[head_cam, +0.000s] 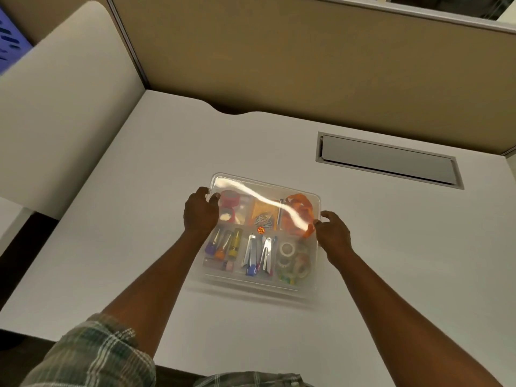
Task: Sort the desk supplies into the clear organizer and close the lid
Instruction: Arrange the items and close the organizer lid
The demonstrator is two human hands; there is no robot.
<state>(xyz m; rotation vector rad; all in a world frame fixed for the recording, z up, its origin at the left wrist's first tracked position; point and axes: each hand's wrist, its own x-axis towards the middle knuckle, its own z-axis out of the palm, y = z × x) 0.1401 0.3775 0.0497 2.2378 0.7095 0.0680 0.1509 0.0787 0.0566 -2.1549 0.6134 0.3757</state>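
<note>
We see both hands apart, clamped on opposite sides of the clear organizer's lid. The left hand grips the lid at the organizer's far-left corner, thumb lying on top and fingers curled round the edge. The right hand pinches the lid's edge midway along the organizer's right side, its fingers curled. The lid lies over the clear organizer between the two hands, with a bright streak of glare across its far half; whether it is fully seated we cannot tell, as its edges are blurred. Through it we make out six compartments. In the organizer's far row are pink rolls at the left, paper clips in the middle and an orange strap at the right. In its near row are tubes with purple, orange and yellow caps at the left, silver staplers in the middle and clear tape rolls at the right. The organizer sits on the pale worktop, straight ahead of us. Beyond the organizer to the right, a grey cable hatch is set into the worktop, and farther behind the organizer stands a tan partition. Nearer than the organizer, on the left, a plaid sleeve covers the left upper arm.
</note>
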